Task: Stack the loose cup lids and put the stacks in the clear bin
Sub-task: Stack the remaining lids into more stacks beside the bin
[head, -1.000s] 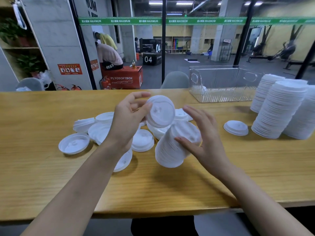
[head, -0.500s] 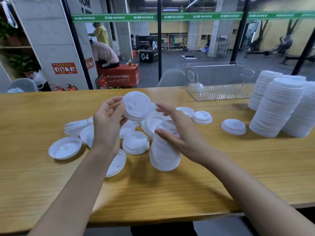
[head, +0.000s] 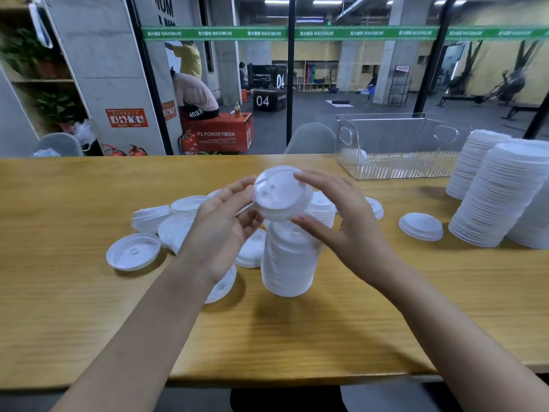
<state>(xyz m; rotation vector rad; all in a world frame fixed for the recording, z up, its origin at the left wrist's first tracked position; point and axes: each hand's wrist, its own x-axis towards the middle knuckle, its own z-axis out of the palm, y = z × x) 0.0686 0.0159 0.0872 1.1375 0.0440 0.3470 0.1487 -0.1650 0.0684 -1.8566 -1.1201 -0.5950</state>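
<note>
1. Since half a second ago, the right grip [head: 350, 221] is rising off the short stack [head: 289, 263] to meet the lid [head: 282, 193], which is travelling rightward with the left grip [head: 225, 227].
2. Both grips are pinching that lid: the left fingers are curling on its 9 o'clock rim, and the right forefinger and thumb are pressing its 1 and 5 o'clock rim.
3. Tilted, the lid is hovering just above the short stack, which is standing on the table [head: 297, 337].
4. Loose lids [head: 133, 251] are lying at the stack's 9 o'clock, and a single lid [head: 420, 226] at its 3 o'clock.
5. At 1 o'clock the clear bin [head: 386, 135] is standing at the table's far edge, with tall stacks [head: 499, 197] just beside it.
</note>
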